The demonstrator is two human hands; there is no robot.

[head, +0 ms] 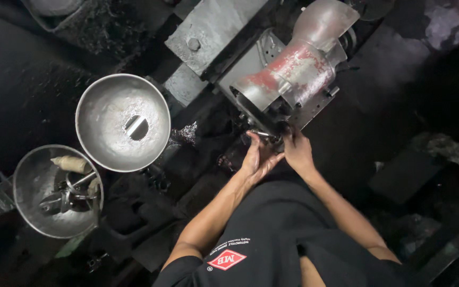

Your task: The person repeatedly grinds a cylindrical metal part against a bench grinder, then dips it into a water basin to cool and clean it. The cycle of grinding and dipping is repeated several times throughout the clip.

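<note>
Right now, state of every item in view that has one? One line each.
Left hand: fingers curled on a small metal piece, palm open toward camera.
Right hand: fingertips at the machine's underside, grip hidden.
Small metal piece: held at the machine's mouth.
Machine: guard in place; running or not, cannot tell.
Upper bowl: upright, holds one small metal part.
Lower bowl: upright, holds several tools.

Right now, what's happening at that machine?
A person in a black shirt works both hands at the front of a grimy machine with a red-smeared metal guard. The left hand cups a small metal part at the machine's opening; the right hand has its fingertips on the same spot. To the left sit two metal bowls: a near-empty bowl with one small piece in it, and a tool bowl with assorted tools.
</note>
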